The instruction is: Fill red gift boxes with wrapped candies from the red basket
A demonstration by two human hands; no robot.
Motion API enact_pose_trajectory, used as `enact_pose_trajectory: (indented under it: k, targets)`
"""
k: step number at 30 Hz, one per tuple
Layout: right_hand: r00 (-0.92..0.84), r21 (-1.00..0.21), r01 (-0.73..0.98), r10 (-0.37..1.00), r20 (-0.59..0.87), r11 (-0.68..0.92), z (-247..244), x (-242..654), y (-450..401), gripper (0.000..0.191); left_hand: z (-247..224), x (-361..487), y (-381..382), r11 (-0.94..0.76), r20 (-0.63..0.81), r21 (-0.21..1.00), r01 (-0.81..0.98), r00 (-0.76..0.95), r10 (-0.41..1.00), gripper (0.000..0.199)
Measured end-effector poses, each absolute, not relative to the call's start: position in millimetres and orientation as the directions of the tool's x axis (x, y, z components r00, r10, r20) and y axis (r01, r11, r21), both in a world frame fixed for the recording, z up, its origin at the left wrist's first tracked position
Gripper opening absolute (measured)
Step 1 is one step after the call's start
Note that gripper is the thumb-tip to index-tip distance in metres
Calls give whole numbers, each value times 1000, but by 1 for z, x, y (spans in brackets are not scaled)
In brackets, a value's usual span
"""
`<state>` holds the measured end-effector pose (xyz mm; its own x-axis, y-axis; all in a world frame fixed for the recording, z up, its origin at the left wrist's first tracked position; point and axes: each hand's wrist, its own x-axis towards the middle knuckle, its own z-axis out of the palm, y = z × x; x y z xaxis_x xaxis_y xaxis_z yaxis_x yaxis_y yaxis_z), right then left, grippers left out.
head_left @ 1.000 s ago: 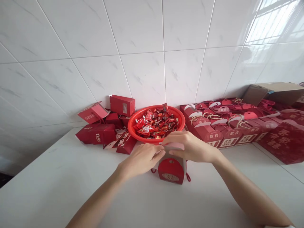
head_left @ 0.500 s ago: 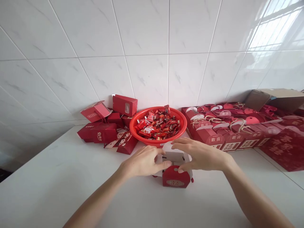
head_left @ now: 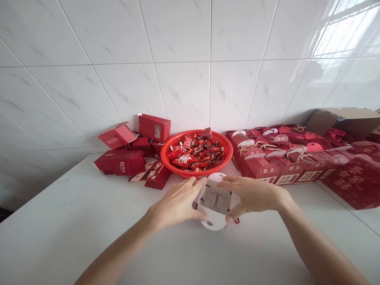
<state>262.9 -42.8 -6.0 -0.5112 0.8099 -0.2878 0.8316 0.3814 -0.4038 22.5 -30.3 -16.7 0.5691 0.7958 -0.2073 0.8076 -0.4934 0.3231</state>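
A small paper gift box stands with its top open on the table in front of me. Its white inside shows slots and a folded seam at the bottom, and the rounded end flaps are spread apart. My left hand grips its left side, thumb at the near corner. On the opposite side my right hand holds the wall between fingers and thumb. A bit of red cord pokes out beneath the right thumb. Just behind the box sits a red plastic basket heaped with wrapped candies.
Several red boxes lie in a loose pile left of the basket. To the right, rows of red gift boxes with rope handles stand packed together, a brown carton behind them. A tiled wall closes off the back of the white table.
The near flap has swung outward from its upright red face, showing its white inside. Both hands have closed in on the box's sides, and the box's inside is now more visible.
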Motion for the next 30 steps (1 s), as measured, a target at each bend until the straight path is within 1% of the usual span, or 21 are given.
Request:
enact_pose_trajectory:
  k: [2,5,7,10,13,15,17,20,22,24,26,28,30]
  targets:
    - [-486,-379,846,835,-259,375,-6,262,-42,82,-17,23,-27,-503,-162,316,805,568,807,83]
    - [-506,-378,833,832,-228,403,-4,262,-43,77,-16,22,-23,-510,-160,330,794,579,799,72]
    - [-542,-400,805,817,-196,438,-2,263,-44,70,-16,21,-23,-520,-159,331,788,590,792,69]
    - [-614,-455,732,780,-117,508,3,266,-44,57,-12,18,-26,-530,-149,325,784,595,790,59]
    - [-653,-509,655,757,-8,559,9,271,-42,52,-4,13,-30,-536,-142,342,772,606,783,51]
    - [-637,-540,618,766,83,572,14,274,-38,49,4,8,-29,-536,-118,362,763,608,785,49]
    - [-600,-585,574,780,176,573,17,276,-31,42,11,0,-20,-524,-61,388,758,588,806,43]
    - [-514,-689,469,805,297,553,17,273,-9,33,16,-11,8,-488,72,468,737,518,852,38]
    - [-447,-762,372,822,352,529,11,267,12,32,15,-14,33,-473,121,528,705,489,864,36]
    - [-367,-833,258,847,385,490,-1,257,38,34,12,-10,58,-473,113,533,702,495,861,33]
    - [-265,-890,168,889,373,423,-15,245,63,36,7,2,79,-474,39,523,709,535,844,32]
    - [-136,-925,157,936,326,345,-31,234,86,31,0,18,94,-520,-36,483,704,610,792,35]
    - [-85,-936,168,951,298,308,-44,227,102,26,-9,36,104,-588,-147,406,700,685,714,40]
